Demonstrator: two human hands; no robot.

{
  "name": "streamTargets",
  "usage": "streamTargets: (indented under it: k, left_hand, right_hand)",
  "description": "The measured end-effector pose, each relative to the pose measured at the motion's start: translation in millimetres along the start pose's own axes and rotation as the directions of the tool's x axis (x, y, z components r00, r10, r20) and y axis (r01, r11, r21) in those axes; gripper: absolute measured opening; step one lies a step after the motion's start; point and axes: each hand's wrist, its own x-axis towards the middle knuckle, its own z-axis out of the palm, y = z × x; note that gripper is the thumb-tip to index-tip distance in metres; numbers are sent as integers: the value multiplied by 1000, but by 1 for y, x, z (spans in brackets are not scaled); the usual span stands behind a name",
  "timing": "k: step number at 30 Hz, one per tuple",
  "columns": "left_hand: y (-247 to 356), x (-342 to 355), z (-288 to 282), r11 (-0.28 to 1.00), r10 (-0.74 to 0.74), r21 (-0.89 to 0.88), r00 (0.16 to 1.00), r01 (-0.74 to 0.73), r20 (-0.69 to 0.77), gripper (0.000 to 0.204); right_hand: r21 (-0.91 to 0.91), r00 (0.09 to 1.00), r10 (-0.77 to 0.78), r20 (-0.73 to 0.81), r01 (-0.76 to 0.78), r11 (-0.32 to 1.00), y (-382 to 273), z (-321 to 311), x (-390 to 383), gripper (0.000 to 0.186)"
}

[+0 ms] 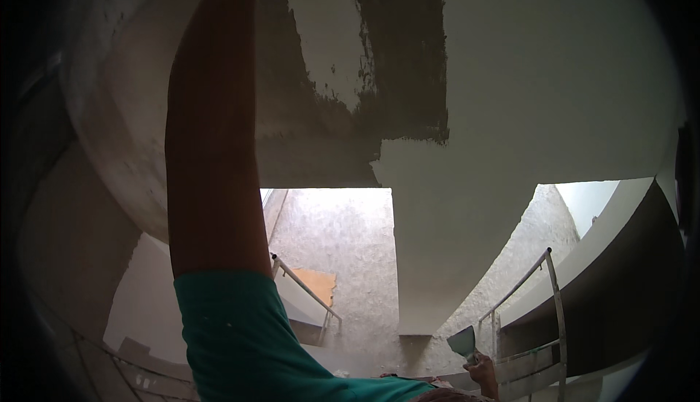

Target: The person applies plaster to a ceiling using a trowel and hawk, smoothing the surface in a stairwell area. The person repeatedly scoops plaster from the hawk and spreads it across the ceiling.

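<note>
My left arm (215, 147), in a green sleeve (233, 322), is stretched up across the left side of the head view. It runs out past the top edge, so my left hand is hidden. Low on the right, my right hand (482, 370) is closed round the handle of a putty knife (462, 341). The wide blade points up and to the left, apart from any surface. Overhead spreads a ceiling with a smooth pale coat (539, 74) on the right. Beside it lies a darker, ragged-edged patch (403, 52), with a lighter strip (321, 30) running into it.
A metal railing (558, 307) stands at the lower right, and another rail (306, 285) slopes behind my left arm. A bright rough wall (335, 234) rises beyond, with an orange-brown panel (318, 284) against it. Dark scaffold-like bars (124, 369) cross the lower left.
</note>
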Motion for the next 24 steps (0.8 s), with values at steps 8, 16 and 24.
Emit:
streamTargets:
  k: [8, 16, 24]
  left_hand:
    - [17, -49, 0, 992, 112, -59, 994, -111, 3, 57]
    - [60, -136, -10, 989, 62, -137, 992, -46, 113, 57]
    - [137, -267, 3, 997, 7, -78, 991, 3, 130, 65]
  right_hand:
    - [92, 999, -33, -42, 37, 995, 13, -3, 12, 63]
    - [146, 1000, 23, 9, -24, 989, 12, -19, 17, 63]
    - [158, 997, 72, -11, -69, 985, 21, -28, 12, 60]
